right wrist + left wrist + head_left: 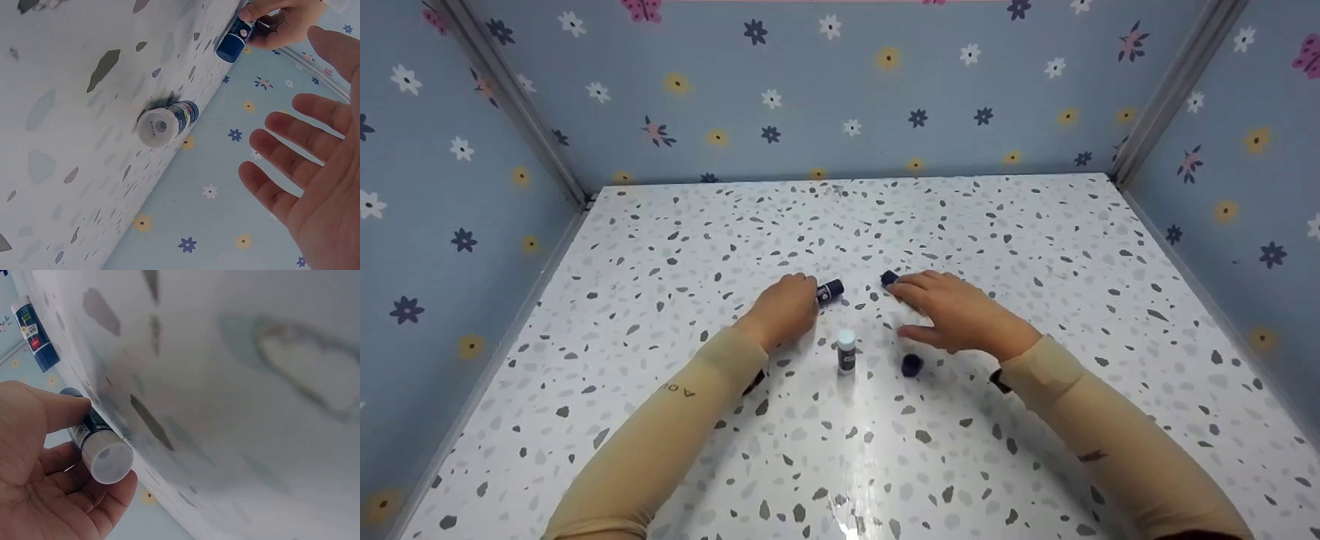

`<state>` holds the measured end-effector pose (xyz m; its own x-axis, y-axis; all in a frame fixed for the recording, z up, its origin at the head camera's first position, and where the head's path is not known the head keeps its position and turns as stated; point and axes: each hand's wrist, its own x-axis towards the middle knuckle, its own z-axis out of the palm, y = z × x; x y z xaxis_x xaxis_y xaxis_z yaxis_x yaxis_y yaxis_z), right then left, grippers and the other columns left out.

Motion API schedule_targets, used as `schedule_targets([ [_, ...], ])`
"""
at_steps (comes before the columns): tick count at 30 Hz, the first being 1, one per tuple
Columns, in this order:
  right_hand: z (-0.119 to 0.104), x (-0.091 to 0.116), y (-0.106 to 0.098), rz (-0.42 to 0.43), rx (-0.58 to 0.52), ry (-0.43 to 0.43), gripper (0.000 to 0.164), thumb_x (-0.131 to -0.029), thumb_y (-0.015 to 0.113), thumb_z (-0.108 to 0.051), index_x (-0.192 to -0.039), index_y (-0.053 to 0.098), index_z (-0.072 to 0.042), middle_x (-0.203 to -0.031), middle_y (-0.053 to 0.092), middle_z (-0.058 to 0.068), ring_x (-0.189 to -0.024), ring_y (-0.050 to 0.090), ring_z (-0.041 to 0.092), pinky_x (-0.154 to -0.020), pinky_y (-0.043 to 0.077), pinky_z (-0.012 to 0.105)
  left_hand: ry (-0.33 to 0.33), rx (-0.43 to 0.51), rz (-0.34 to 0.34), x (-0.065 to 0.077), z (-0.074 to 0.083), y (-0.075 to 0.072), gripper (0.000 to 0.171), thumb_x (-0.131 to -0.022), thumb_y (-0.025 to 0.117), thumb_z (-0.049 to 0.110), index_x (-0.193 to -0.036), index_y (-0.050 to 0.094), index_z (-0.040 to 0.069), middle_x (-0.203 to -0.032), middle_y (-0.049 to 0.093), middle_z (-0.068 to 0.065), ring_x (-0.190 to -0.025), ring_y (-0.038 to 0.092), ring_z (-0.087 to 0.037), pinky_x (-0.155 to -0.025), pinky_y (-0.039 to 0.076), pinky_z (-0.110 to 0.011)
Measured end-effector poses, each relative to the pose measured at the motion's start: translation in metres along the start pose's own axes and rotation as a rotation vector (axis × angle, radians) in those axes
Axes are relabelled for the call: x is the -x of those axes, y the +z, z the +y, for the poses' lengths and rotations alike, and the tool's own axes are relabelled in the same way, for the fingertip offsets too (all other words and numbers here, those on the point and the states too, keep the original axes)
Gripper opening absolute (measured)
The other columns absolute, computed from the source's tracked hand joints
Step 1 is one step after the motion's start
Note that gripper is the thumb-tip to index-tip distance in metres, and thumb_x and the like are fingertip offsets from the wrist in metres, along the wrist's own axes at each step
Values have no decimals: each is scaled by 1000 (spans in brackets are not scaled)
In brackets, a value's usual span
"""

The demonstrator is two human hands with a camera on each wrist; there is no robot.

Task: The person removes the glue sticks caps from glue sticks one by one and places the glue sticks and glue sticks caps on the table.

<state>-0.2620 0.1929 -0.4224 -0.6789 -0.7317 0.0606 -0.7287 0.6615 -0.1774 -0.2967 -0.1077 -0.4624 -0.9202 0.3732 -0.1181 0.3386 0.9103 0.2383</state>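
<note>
My left hand (784, 309) holds a dark blue glue stick (831, 290) between thumb and fingers, low over the table. In the left wrist view, the white base of that glue stick faces the camera. My right hand (956, 311) is spread beside a second glue stick (169, 121), its fingers straight and apart from it in the right wrist view. That stick lies on the table with its blue cap towards my left hand; in the head view my right hand hides most of it. Between the hands, a third glue stick (847, 352) stands upright, pale at the top.
A small, round, dark blue cap (912, 365) is on the table near my right thumb. The speckled white table (840, 225) is bounded by blue flowered panels (810, 90) at the back and both sides, with grey posts (1174, 90) at the corners.
</note>
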Motion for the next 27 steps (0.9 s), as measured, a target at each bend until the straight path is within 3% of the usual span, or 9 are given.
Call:
schedule_targets([
  [8,1,1,-7,14,-4,38,64,-105,74,-39,-156,55,-7,-157,59,17,-143,58,41,-121,46,60,11,48,9,1,7,-13,36,-111,54,16,-140,56,-5,-125,68,-21,-118,69,-37,-111,56,-50],
  [14,4,2,-11,42,18,28,64,-106,72,-39,-158,53,-5,-157,59,18,-144,57,41,-122,45,60,42,36,44,3,13,-24,48,-115,41,20,-155,41,-8,-133,66,-27,-122,69,-42,-111,56,-52],
  [20,2,0,-17,64,20,14,63,-107,71,-38,-158,53,-5,-157,59,19,-145,56,42,-123,43,61,84,47,80,7,19,-32,41,-115,37,21,-144,43,-8,-116,68,-23,-108,72,-39,-103,59,-51],
  [27,-2,-3,-24,84,47,20,62,-107,70,-37,-157,54,-5,-156,60,19,-145,57,42,-121,45,62,124,1,140,10,25,-40,42,-114,52,28,-137,52,-7,-114,69,-22,-100,71,-38,-93,60,-52],
])
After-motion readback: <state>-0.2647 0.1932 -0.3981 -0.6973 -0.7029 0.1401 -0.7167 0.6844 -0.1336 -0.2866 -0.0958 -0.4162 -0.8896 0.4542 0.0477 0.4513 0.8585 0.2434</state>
